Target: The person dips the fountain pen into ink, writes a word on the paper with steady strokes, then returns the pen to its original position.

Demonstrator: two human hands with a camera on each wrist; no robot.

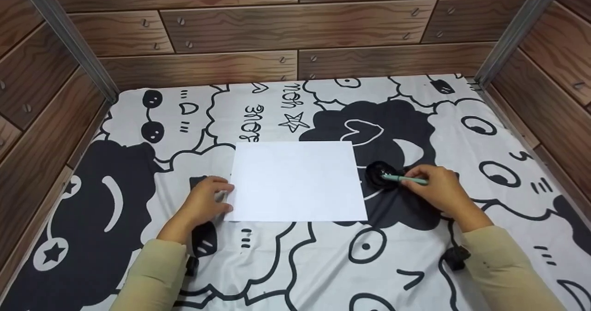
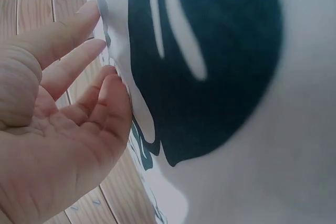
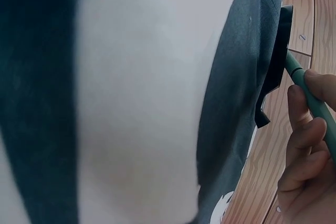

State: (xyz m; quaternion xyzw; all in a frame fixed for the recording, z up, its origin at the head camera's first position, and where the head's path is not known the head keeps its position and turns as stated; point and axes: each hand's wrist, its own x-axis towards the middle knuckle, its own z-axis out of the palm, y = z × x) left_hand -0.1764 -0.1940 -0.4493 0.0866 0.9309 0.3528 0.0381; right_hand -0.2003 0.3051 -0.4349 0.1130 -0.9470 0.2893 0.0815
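A blank white sheet of paper [image 1: 295,182] lies flat on the patterned cloth. My left hand [image 1: 205,198] rests at its left edge, thumb and fingers spread apart; in the left wrist view the fingertips of the left hand [image 2: 79,93] touch a thin edge. Just right of the paper sits a small round black dish [image 1: 379,175], seen side-on as a dark shape [image 3: 275,66] in the right wrist view. My right hand [image 1: 436,186] pinches a slim green pen [image 1: 406,179]. The pen's far end is in the dish, and its tip is hard to make out.
A black-and-white cartoon cloth [image 1: 346,274] covers the surface, with some wrinkles near the front. Wood-patterned panels [image 1: 295,29] stand behind and at both sides, with grey metal posts [image 1: 69,38] at the back corners.
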